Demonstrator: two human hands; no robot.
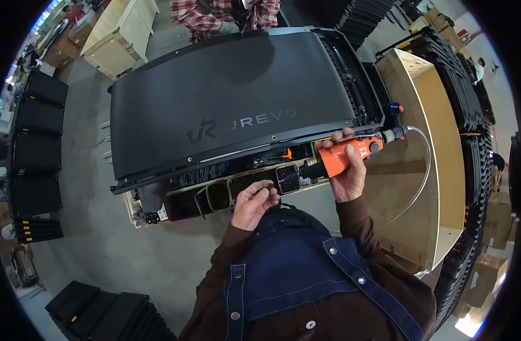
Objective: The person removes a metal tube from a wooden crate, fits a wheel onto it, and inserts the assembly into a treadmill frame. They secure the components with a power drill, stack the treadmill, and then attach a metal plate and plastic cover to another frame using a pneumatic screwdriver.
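My right hand (pixel 351 177) is wrapped around an orange air screwdriver (pixel 335 160), whose dark tip points left over the small bins. A clear air hose (pixel 429 153) runs from its back end. My left hand (pixel 252 206) is closed in a pinch near the bit; a small dark piece shows at the fingertips, too small to name. Just beyond both hands lies a large black treadmill deck (pixel 226 85) lettered "UREVO", with screws along its near edge. Black bins (pixel 217 196) of small parts line the near side beneath it.
A co-worker in a checked shirt (pixel 206 20) stands at the deck's far side, a gloved hand near a dark tool. An open wooden crate (pixel 425 113) stands at right, another crate (pixel 118 42) at upper left. Stacked black panels (pixel 110 312) sit at lower left.
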